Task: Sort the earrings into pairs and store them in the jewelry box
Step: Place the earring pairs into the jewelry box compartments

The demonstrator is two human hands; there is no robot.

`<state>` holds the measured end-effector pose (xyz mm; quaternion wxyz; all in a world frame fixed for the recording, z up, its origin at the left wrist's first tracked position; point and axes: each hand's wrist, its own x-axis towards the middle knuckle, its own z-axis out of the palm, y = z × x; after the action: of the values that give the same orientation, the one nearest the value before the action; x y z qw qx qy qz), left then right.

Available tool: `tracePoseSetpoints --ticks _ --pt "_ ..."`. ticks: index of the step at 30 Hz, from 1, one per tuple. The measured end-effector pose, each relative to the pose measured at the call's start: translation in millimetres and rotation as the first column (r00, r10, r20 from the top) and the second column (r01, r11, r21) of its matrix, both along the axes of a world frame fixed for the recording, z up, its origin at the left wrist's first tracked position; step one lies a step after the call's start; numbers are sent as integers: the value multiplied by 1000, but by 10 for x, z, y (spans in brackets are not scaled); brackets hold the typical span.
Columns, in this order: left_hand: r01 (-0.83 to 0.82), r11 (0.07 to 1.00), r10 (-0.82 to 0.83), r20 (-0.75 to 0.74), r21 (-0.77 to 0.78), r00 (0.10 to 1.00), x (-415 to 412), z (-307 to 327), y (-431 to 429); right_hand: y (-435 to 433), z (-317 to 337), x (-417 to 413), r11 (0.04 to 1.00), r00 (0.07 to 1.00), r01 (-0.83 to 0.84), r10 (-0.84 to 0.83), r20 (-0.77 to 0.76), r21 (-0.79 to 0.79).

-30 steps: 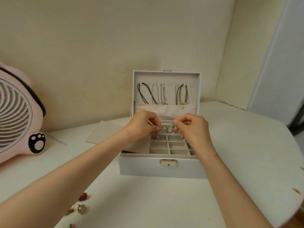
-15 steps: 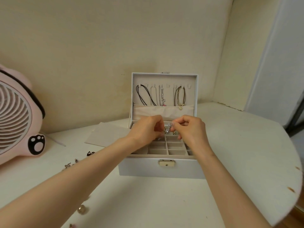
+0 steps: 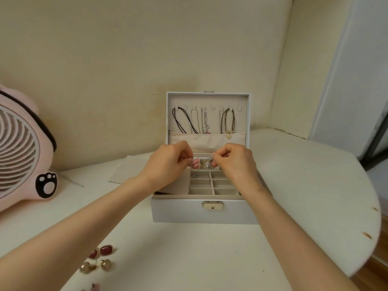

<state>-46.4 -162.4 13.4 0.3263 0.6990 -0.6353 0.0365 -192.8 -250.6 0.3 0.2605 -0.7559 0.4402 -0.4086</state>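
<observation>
A white jewelry box (image 3: 180, 211) stands open on the table, its lid upright with necklaces hanging inside. Both my hands hover over its far compartments. My left hand (image 3: 168, 162) has curled fingers at a pink pearl-edged earring (image 3: 196, 162). My right hand (image 3: 235, 160) pinches a small silver earring (image 3: 210, 162). A tiny piece lies in a divided cell (image 3: 194, 176). Near the front left of the table lie two dark red earrings (image 3: 102, 251) and two gold round earrings (image 3: 96, 266), with a pinkish piece (image 3: 94, 287) at the bottom edge.
A pink fan (image 3: 21, 148) with a paw print stands at the left. A flat grey pad (image 3: 126, 172) lies behind the box on the left. The white table (image 3: 315, 185) curves to a chipped edge at the right, near a door frame.
My hands have drawn slightly apart over the far cells, and a pink earring now shows between them. The view has shifted, showing the earrings at the front left.
</observation>
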Motion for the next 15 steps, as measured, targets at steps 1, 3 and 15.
tracePoseSetpoints --ticks 1,3,15 --pt "-4 1000 4 2 -12 1000 20 5 55 13 11 17 1000 999 7 -8 -40 -30" --pt "-10 999 10 0 -36 1000 60 25 164 36 36 40 997 996 11 -17 -84 -71" --pt "-114 986 110 -33 -120 993 391 155 715 67 181 60 987 989 73 -91 -119 -145"
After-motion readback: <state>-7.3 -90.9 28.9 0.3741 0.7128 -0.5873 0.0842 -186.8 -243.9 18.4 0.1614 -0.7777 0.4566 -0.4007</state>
